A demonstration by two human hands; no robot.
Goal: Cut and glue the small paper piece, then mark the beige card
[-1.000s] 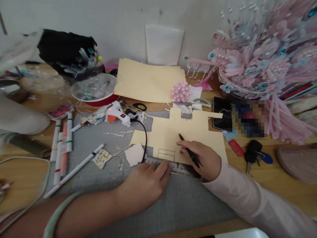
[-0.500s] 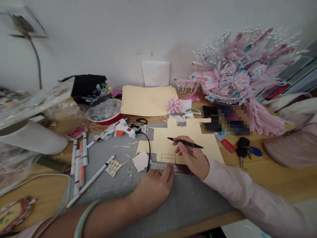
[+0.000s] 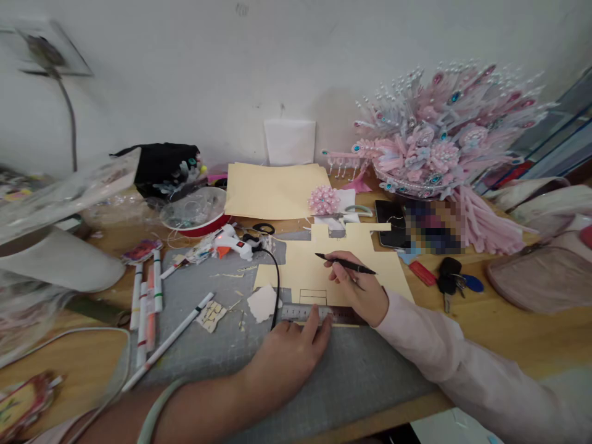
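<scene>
In my right hand (image 3: 358, 287) is a black pen (image 3: 346, 263), pinched between thumb and fingers, its tip pointing left above the card. My left hand (image 3: 296, 345) presses its fingertips on a metal ruler (image 3: 296, 312), holding it along the lower edge of a cut piece of cream card (image 3: 305, 265). Just above the ruler, a small rectangle divided by a line (image 3: 313, 296) is drawn on the card. The far end of the ruler runs under my right hand and is partly hidden. Beneath lies a grey cutting mat (image 3: 222, 357).
A white glue gun (image 3: 235, 243) with a black cord lies left of the card. Several markers (image 3: 144, 308), paper scraps (image 3: 211, 316) and a red-rimmed bowl (image 3: 203, 225) are on the left. Scissors (image 3: 356, 210), keys (image 3: 448, 280) and a pink beaded headdress (image 3: 435, 148) are right.
My left index finger has lifted apart from its neighbour, and the fingertips have shifted slightly right along the ruler. The pen stays above the card. The camera view has tilted slightly.
</scene>
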